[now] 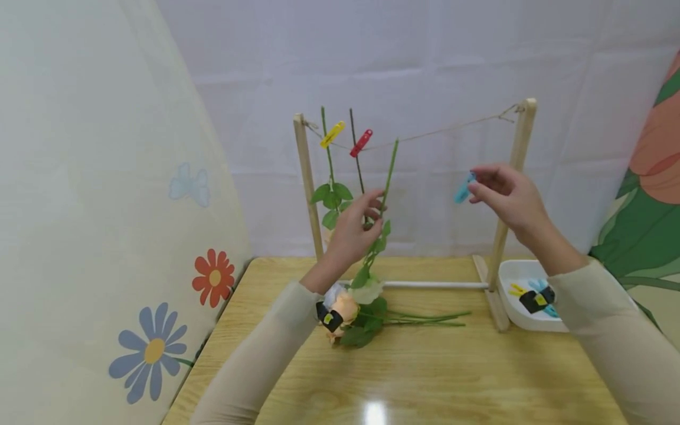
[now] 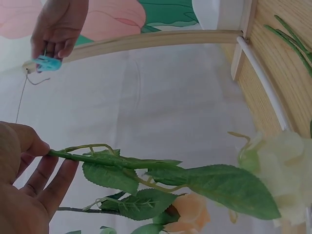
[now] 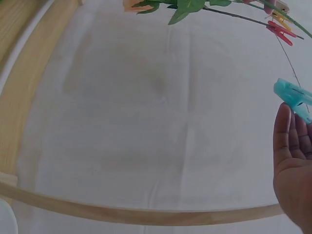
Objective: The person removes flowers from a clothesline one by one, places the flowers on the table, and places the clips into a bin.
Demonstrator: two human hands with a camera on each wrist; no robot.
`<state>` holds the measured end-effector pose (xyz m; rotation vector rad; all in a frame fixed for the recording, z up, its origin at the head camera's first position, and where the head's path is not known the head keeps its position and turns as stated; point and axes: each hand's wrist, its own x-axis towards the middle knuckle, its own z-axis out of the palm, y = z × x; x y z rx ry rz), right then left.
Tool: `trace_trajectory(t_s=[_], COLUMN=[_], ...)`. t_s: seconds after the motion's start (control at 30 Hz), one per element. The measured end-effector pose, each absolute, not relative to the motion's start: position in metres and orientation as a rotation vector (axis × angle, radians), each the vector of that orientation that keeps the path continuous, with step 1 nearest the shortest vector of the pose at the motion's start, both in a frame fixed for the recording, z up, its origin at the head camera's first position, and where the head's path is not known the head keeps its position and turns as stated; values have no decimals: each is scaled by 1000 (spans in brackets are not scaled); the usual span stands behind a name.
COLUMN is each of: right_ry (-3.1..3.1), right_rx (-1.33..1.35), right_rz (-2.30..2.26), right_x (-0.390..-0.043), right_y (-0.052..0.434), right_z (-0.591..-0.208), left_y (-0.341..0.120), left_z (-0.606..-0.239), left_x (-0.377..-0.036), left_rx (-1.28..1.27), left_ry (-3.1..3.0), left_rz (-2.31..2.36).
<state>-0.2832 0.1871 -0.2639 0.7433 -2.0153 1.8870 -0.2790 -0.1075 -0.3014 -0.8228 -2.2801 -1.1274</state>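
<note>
My left hand [image 1: 357, 227] pinches the green stem of a white artificial flower [image 1: 366, 290], which hangs head down with its stem end near the string. In the left wrist view, thumb and fingers meet on that stem [image 2: 73, 156]. My right hand [image 1: 507, 195] holds a light blue clothespin [image 1: 464, 188] between thumb and fingertips, apart from the string [image 1: 451, 127] and to the right of the stem. A yellow clothespin [image 1: 332, 135] and a red clothespin [image 1: 361, 143] each fasten another upside-down flower stem to the string at its left part.
The string runs between two posts of a wooden frame [image 1: 517, 147] with a white bottom bar [image 1: 435, 285]. More flowers with loose stems [image 1: 430, 319] lie on the wooden table [image 1: 425, 378]. A white tray [image 1: 523, 319] with clothespins stands at the right.
</note>
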Motion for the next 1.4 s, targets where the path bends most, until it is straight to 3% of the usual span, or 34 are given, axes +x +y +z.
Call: trace_trajectory(t_s=[0.33, 0.83, 1.4], right_ry=[-2175, -2095, -2052], right_rx=[681, 617, 367], right_rz=[1689, 1850, 1926], right_x=[-273, -260, -241], right_y=[212, 251, 296], right_z=[-282, -315, -351], left_y=[-114, -113, -115], left_z=[-295, -290, -311], left_x=[-268, -249, -237], left_rx=[-874, -982, -1073], left_ry=[-2324, -2444, -2417], left_rz=[-980, -705, -348])
